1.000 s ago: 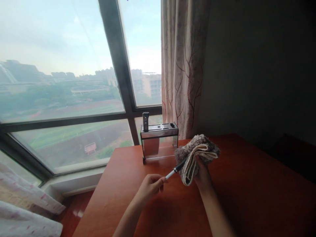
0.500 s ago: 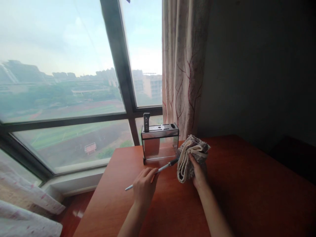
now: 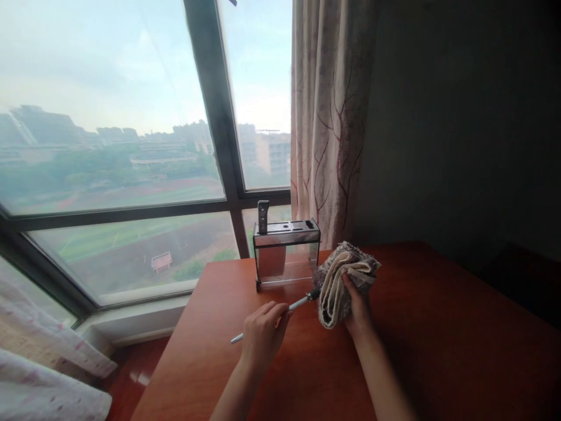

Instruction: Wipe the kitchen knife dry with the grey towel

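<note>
Left hand point(image 3: 262, 330) pinching a slim metal rod point(image 3: 280, 310), tip entering the cloth | right hand point(image 3: 357, 307) clasping the folded cloth point(image 3: 342, 280) around that tip, seemingly for wiping | both just before the knife block point(image 3: 287, 254) on the table point(image 3: 438, 351).
</note>
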The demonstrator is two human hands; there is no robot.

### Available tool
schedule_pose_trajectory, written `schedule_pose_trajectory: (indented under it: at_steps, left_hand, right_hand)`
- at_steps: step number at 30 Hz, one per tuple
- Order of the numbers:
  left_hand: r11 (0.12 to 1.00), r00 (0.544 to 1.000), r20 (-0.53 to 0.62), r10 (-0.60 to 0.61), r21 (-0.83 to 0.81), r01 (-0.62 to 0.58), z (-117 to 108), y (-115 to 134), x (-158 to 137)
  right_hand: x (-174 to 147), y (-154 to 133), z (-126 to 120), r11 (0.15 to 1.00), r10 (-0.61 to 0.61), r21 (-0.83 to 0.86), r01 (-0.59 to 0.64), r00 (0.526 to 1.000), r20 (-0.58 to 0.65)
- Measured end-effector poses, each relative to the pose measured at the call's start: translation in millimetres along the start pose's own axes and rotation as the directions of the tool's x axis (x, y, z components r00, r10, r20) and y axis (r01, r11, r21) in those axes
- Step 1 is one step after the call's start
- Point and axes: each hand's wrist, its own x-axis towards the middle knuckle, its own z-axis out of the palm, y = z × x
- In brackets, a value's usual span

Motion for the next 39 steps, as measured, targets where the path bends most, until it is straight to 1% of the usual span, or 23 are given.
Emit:
schedule_pose_trajectory:
  at_steps: [4,7,9,12,14,15,17,20,22,23,25,28,30,32,33,35,37,39]
  left_hand:
    - [0.993,0.99,0.127,-0.067,-0.089,0.078,-6,3,3]
    - [0.95,0.964,0.25,-0.089,-0.268,0.157,-6,7,6]
    - [0.886,0.929,0.352,-0.109,-0.39,0.252,-4,9,6]
    - [0.748,0.854,0.496,-0.156,-0.506,0.43,1,9,6]
    - [0.67,0.822,0.545,-0.165,-0.549,0.498,4,9,5]
    - [0.651,0.821,0.547,-0.164,-0.566,0.507,5,9,4]
    - [0.66,0.848,0.502,-0.17,-0.582,0.476,7,8,4]
    - [0.763,0.908,0.36,-0.216,-0.518,0.387,7,6,4]
    - [0.837,0.933,0.281,-0.226,-0.434,0.334,6,5,5]
    - [0.862,0.941,0.26,-0.219,-0.4,0.311,6,4,6]
    - [0.887,0.947,0.253,-0.196,-0.365,0.281,4,3,6]
    - [0.866,0.933,0.311,-0.182,-0.399,0.302,2,5,6]
    - [0.824,0.908,0.376,-0.187,-0.444,0.353,3,7,5]
    - [0.754,0.869,0.451,-0.204,-0.493,0.433,6,9,4]
    - [0.704,0.844,0.491,-0.214,-0.522,0.482,8,9,3]
    - [0.57,0.787,0.578,-0.216,-0.58,0.582,10,10,3]
    - [0.431,0.728,0.661,-0.182,-0.611,0.664,11,10,2]
    - [0.336,0.683,0.717,-0.141,-0.614,0.714,11,12,3]
  right_hand:
    - [-1,-4,-2,0.999,-0.022,0.031,0.02,0.998,0.057]
    - [0,-6,-4,0.996,-0.06,0.076,0.054,0.996,0.073]
    - [1,-7,-5,0.994,-0.074,0.084,0.068,0.995,0.073]
    - [1,-7,-5,0.996,-0.048,0.072,0.043,0.996,0.079]
    - [0,-8,-4,0.998,-0.028,0.064,0.022,0.996,0.085]
    - [0,-8,-3,0.998,-0.027,0.06,0.022,0.996,0.081]
    - [-1,-7,-2,0.998,-0.044,0.049,0.041,0.998,0.055]
    - [-1,-6,0,0.997,-0.075,0.026,0.075,0.997,0.002]
    - [-2,-6,2,0.996,-0.089,0.014,0.089,0.996,-0.014]
    - [-2,-6,2,0.996,-0.094,0.012,0.094,0.995,-0.014]
    - [-2,-6,2,0.995,-0.096,0.013,0.096,0.995,-0.007]
    - [-2,-6,2,0.995,-0.093,0.032,0.093,0.996,0.0]
    - [-1,-6,0,0.995,-0.089,0.039,0.089,0.996,0.004]
    - [1,-5,-2,0.997,-0.07,0.038,0.069,0.997,0.02]
    - [1,-4,-3,0.998,-0.055,0.039,0.054,0.998,0.031]
    - [3,-3,-6,0.999,-0.02,0.047,0.018,0.999,0.048]
    - [3,-2,-7,0.997,0.015,0.068,-0.019,0.998,0.061]
    - [4,-1,-8,0.994,0.05,0.091,-0.058,0.995,0.089]
